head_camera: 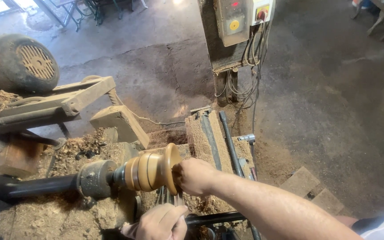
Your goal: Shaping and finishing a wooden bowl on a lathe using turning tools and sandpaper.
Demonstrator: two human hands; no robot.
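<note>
A turned wooden piece (150,171), light brown with grooves and a flared end, sits in the lathe's grey chuck (95,178) on a dark spindle (36,186). My right hand (195,176) reaches in from the lower right and closes on the flared end. Whether it holds anything else is hidden. Lower down, my left hand (160,223) is clenched around a dark metal bar (214,218) at the lathe's front edge. A scrap of pinkish cloth (126,230) shows beside it.
Sawdust and shavings (58,213) cover the lathe bed. A dusty electric motor (21,62) sits at upper left above a wooden frame (67,100). A post carries a switch box (234,20) with hanging cables (250,75). A concrete floor (334,111) lies to the right.
</note>
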